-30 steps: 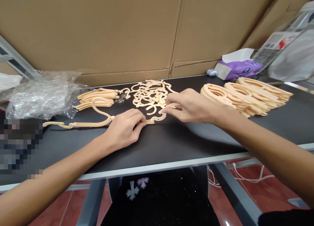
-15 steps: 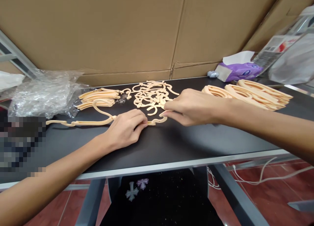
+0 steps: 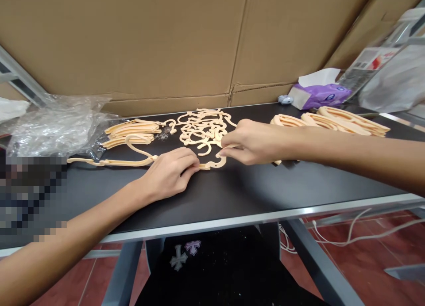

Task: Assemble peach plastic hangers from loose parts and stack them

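Observation:
A cream plastic clothes hanger [image 3: 126,162] lies along the black table, its hook [image 3: 134,142] pointing up and to the left. My left hand [image 3: 174,171] is closed around its middle, just right of the hook's base. My right hand [image 3: 247,142] pinches at the curved right end [image 3: 217,163] of the hanger. A thin pale strip shows between the right fingers, and a small pale tip [image 3: 277,162] sticks out below the right wrist; whether these belong to one piece is hidden. Behind the hands sits a pile of loose hanger hooks [image 3: 206,127].
Stacked cream hanger arms [image 3: 133,131] lie back left, beside crumpled clear plastic [image 3: 53,127]. More cream hanger pieces [image 3: 348,120] are stacked at right, before a purple tissue pack [image 3: 323,96]. A cardboard wall [image 3: 133,40] stands behind the table; its metal front edge [image 3: 215,224] is near me.
The right hand and forearm have shifted slightly up, and a pale tip now shows below the right wrist. The hanger's left end has risen a little; the left hand keeps its grip.

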A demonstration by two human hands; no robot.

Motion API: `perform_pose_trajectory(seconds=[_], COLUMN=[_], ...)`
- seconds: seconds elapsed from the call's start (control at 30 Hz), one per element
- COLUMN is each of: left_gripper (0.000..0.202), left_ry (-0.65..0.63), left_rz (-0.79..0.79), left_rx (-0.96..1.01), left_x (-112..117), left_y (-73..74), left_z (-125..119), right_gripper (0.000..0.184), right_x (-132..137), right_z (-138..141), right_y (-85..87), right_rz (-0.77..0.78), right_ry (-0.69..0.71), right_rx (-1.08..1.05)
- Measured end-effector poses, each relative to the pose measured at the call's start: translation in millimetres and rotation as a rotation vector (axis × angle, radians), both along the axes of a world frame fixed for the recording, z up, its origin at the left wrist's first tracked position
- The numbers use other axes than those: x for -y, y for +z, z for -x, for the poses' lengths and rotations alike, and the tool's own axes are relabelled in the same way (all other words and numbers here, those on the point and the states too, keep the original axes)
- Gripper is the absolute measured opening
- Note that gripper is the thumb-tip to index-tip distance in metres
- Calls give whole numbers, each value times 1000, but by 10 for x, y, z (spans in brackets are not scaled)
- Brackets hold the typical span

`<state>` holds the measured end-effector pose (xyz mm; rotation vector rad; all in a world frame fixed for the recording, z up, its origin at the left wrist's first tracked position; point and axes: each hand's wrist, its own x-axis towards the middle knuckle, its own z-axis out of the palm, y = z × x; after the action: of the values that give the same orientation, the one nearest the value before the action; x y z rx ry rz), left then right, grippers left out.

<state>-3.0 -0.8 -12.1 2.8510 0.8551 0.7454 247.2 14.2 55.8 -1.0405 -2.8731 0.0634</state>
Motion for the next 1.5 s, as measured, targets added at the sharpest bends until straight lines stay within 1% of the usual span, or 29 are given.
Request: perform_pose_trajectory(seconds=[0.13, 0.23, 0.37, 0.53, 0.63, 0.73, 0.8, 0.9, 0.93, 0.97, 1.0, 1.07, 1.1, 1.13, 1.17, 1.23, 1.27, 1.3, 1.33, 1.37, 1.43, 1.5], left_gripper=[18, 16, 12, 10, 11, 9, 10, 17, 17, 17, 16, 11, 9, 8, 9, 15, 21, 30, 40, 49, 58, 56], left_ry=[3, 11, 63, 63, 65, 79, 94, 103, 74, 20, -47, -153, -168, -146, -93, 45, 98, 125, 123, 96, 23, -28], left_rz=[13, 6, -35, -105, -142, -211, -330, -586, -639, -661, -649, -542, -450, -336, -199, 126, 296, 458, 597, 704, 821, 853], left_rx=[-12, -7, 20, 23, 41, 94, 137, 188, 189, 175, 152, 110, 113, 145, 200, 346, 422, 498, 575, 653, 804, 941], left_x=[-13, -4, 38, 71, 69, 65, 75, 119, 139, 160, 179, 202, 203, 196, 183, 138, 112, 86, 61, 41, 14, -1], left_y=[5, 18, 30, 0, -19, 3, 45, 120, 139, 151, 156, 149, 140, 130, 120, 108, 105, 104, 104, 105, 112, 128], left_z=[-5, -8, -13, -33, -38, -29, -19, -13, -14, -17, -21, -30, -33, -34, -34, -32, -33, -37, -45, -56, -80, -95], right_gripper=[28, 23, 18, 22, 27, 28, 26, 23, 23, 23, 24, 26, 27, 27, 27, 28, 28, 30, 31, 32, 33, 32], right_x=[111, 189, 260, 310, 281, 204, 154, 129, 136, 150, 167, 199, 208, 210, 204, 175, 155, 134, 114, 95, 60, 19], right_z=[22, 20, -41, -109, -125, -169, -232, -367, -417, -467, -517, -613, -660, -707, -751, -823, -842, -846, -832, -798, -675, -496], right_y=[15, 5, -47, -102, -111, -68, -11, 70, 90, 108, 123, 151, 163, 169, 169, 137, 105, 62, 11, -43, -147, -226], right_rz=[-145, -220, -233, -300, -315, -268, -214, -157, -141, -126, -111, -98, -102, -106, -105, -68, -24, 28, 91, 144, 207, 209], right_ry=[8, 44, 56, -9, -27, -19, -42, -120, -147, -177, -210, -283, -321, -355, -380, -391, -383, -371, -359, -347, -324, -312], right_rx=[156, 223, 225, 199, 95, -130, -268, -414, -458, -501, -545, -643, -703, -767, -836, -979, -1042, -1098, -1138, -1166, -1187, -1170])
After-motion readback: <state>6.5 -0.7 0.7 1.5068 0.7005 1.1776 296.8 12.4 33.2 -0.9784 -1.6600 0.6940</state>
